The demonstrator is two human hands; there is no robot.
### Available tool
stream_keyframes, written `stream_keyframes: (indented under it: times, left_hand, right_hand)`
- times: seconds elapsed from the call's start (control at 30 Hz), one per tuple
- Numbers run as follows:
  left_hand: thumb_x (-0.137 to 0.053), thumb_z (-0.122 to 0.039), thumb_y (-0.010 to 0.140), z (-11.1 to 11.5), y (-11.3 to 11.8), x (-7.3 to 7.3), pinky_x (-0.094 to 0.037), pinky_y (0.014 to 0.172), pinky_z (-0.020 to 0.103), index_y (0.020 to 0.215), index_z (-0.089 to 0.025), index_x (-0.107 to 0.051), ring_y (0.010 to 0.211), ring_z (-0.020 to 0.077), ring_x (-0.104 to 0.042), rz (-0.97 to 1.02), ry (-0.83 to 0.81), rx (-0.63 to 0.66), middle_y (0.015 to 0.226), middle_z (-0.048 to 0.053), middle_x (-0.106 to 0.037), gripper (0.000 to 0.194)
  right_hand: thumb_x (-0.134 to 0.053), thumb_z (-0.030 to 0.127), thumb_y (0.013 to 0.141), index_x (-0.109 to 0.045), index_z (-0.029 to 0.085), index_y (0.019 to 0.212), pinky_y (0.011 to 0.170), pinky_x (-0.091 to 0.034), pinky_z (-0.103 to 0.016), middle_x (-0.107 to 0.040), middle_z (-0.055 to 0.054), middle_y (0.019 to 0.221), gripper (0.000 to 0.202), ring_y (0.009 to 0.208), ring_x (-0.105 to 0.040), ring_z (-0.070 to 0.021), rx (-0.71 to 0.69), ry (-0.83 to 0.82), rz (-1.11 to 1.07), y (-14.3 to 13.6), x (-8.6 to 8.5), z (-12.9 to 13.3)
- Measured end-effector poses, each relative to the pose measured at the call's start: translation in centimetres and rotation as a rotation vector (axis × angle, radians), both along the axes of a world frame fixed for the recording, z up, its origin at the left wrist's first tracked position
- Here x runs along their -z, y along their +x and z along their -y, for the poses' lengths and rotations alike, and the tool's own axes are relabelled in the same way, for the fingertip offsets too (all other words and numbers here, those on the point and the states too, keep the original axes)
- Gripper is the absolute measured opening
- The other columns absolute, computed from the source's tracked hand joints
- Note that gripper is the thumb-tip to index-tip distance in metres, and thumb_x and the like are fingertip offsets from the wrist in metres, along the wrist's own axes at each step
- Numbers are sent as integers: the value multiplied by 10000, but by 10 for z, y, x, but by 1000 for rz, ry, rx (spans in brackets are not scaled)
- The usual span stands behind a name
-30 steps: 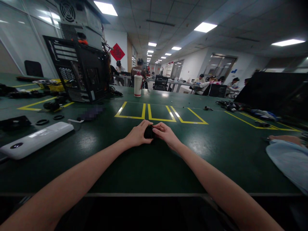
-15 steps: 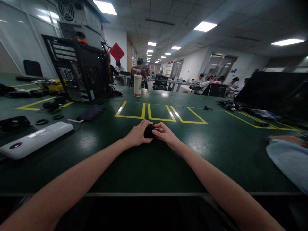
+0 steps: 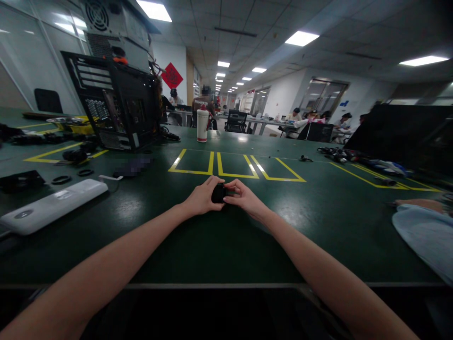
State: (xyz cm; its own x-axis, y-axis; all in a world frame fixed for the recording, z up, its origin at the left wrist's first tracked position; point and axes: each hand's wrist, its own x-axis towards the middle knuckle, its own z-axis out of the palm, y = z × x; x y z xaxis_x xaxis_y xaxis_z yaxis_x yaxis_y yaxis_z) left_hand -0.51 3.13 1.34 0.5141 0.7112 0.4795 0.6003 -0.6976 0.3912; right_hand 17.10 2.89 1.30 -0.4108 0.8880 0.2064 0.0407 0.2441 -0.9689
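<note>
A small black object [image 3: 218,193], roughly cylindrical and too dark to name, is held between my hands above the near middle of the green table [image 3: 226,245]. My left hand [image 3: 202,196] wraps around its left side, thumb below and fingers over the top. From the right, the fingertips and thumb of my right hand [image 3: 244,197] pinch at its right edge. My fingers hide part of it. Beyond my hands, yellow tape outlines [image 3: 238,177] mark the tabletop.
A white elongated device [image 3: 60,203] lies at left, near black rings [image 3: 61,180]. Behind stand an open black computer case [image 3: 116,101] and a white tumbler [image 3: 202,125]. Cables [image 3: 336,155] lie at right. A co-worker's light blue sleeve [image 3: 421,231] rests at the right edge.
My right hand's fingers have shifted slightly at the black object's right edge, and the thumb sits a little lower. My left hand keeps its hold.
</note>
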Motion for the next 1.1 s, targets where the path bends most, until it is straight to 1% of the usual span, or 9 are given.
stream_keyframes:
  times: [0.2, 0.37, 0.5, 0.6, 0.67, 0.77, 0.83, 0.97, 1.1]
  left_hand:
    - [-638, -307, 634, 0, 1, 0, -460, 771, 356, 1121, -228, -364, 943, 219, -527, 9, -14, -11, 1076, 37, -453, 565]
    - [-642, -317, 634, 0, 1, 0, -468, 761, 354, 1122, -228, -368, 933, 218, -536, 6, -17, -14, 1080, 40, -457, 567]
    - [-634, -319, 640, 0, 1, 0, -470, 749, 349, 1112, -222, -375, 927, 216, -535, 7, 4, -11, 1069, 39, -460, 548]
    - [-636, -308, 634, 0, 1, 1, -465, 762, 350, 1108, -220, -374, 936, 216, -529, 6, 14, -17, 1066, 38, -459, 548]
    - [-636, -310, 636, 0, 1, 1, -466, 761, 349, 1113, -217, -370, 935, 215, -528, 2, 6, -13, 1073, 41, -456, 554]
    - [-633, -325, 643, 0, 0, 0, -469, 751, 350, 1120, -220, -363, 921, 213, -532, 1, -11, -9, 1081, 42, -455, 558]
    - [-636, -329, 643, 1, 1, -1, -470, 748, 351, 1116, -225, -365, 913, 212, -534, 4, -18, -10, 1076, 39, -457, 555]
    - [-637, -324, 642, 1, 1, -2, -471, 742, 350, 1105, -223, -368, 910, 212, -532, 2, -16, -12, 1070, 39, -458, 544]
    - [-626, -322, 653, 2, 1, -3, -475, 721, 347, 1109, -221, -366, 898, 211, -532, -23, -21, -16, 1073, 42, -451, 535]
  right_hand:
    - [-613, 336, 677, -518, 221, 828, 713, -450, -305, -552, 3, 866, 213, 775, -542, -124, 79, -73, -51, -6, 3, -1]
    - [-629, 318, 664, -526, 214, 902, 774, -444, -326, -569, -15, 894, 279, 828, -549, -137, 70, -137, -51, -7, 5, -4]
    - [-683, 237, 601, -526, 200, 849, 845, -413, -337, -560, -12, 933, 296, 890, -536, -141, 34, -33, -18, -2, 2, -4]
    - [-708, 198, 561, -517, 202, 831, 841, -413, -327, -545, -3, 952, 331, 896, -534, -139, 19, -5, -17, -1, 0, -2]
    - [-699, 231, 580, -515, 206, 839, 812, -426, -329, -547, 0, 930, 319, 860, -542, -136, 28, -25, -18, -2, 0, 0]
    - [-635, 324, 655, -521, 206, 814, 763, -444, -323, -553, 3, 874, 229, 791, -546, -124, 62, -51, -50, -5, 2, 0]
    - [-611, 342, 676, -524, 208, 810, 739, -451, -312, -555, 6, 850, 209, 771, -545, -120, 78, -59, -69, -6, 4, -2]
    - [-626, 301, 666, -528, 212, 889, 777, -447, -331, -557, -10, 916, 260, 832, -547, -133, 83, -103, -75, -6, 6, -6]
    - [-663, 210, 613, -527, 185, 841, 862, -414, -349, -557, -14, 948, 267, 901, -542, -142, 28, -73, -85, -3, 3, -5]
